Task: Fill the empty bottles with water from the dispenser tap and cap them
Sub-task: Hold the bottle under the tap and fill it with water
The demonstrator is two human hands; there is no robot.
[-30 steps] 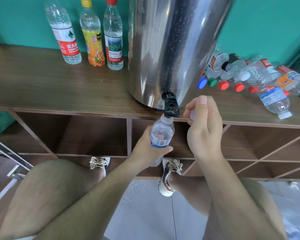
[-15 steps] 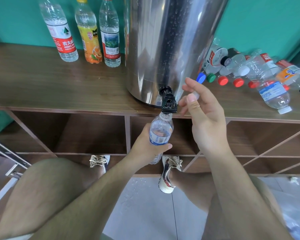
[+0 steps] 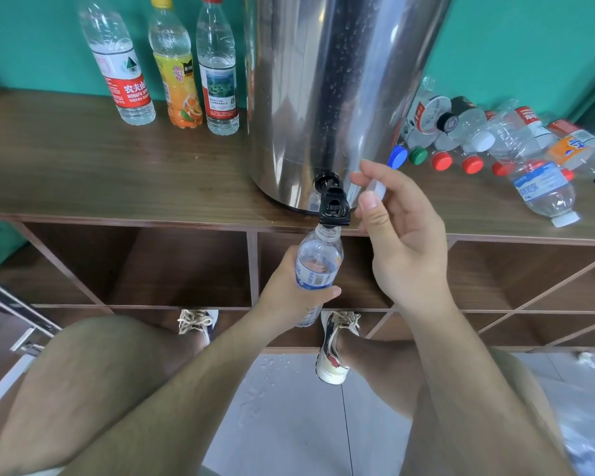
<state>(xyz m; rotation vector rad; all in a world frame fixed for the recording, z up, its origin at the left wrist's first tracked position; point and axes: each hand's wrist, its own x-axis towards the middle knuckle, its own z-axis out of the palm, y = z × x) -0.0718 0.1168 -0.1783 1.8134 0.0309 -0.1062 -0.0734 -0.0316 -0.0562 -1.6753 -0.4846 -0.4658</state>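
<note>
Standing leftmost, red NONGFU-labelled bottle (image 3: 124, 73).

Teal wall (image 3: 512, 46), silver dispenser (image 3: 323, 97) w/ blk tap (image 3: 334, 209) (brown wood shelf (image 3: 83, 173)).

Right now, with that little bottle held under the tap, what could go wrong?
1. Only the left hand steadies the small water bottle below the black tap; if its mouth drifts, water may spill onto the floor tiles, which look wet.
2. The right hand pinches a white cap beside the tap; working the lever might make it drop.
3. The blue-labelled bottle lies near the edge of the counter and could roll off.
</note>
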